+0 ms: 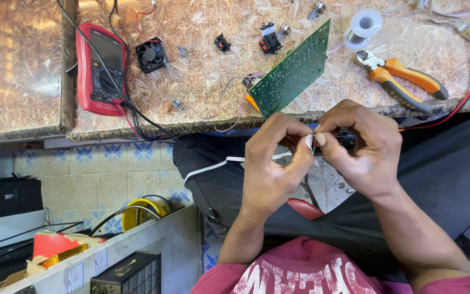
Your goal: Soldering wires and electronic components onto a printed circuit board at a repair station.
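Item in hand: a thin wire end (313, 142), too small to make out, pinched between the fingertips of your left hand (273, 163) and right hand (363, 149), just below the green circuit board (295, 71). Board: tilted, thin leads trailing, seemingly not yet joined to anything. Right of board: orange pliers (403, 81), solder spool (363, 26), lying idle. Left of board: small fan (152, 54), red multimeter (100, 68).

Marbled brown worktop (202, 65) above blue-flowered floor tiles (104, 163).
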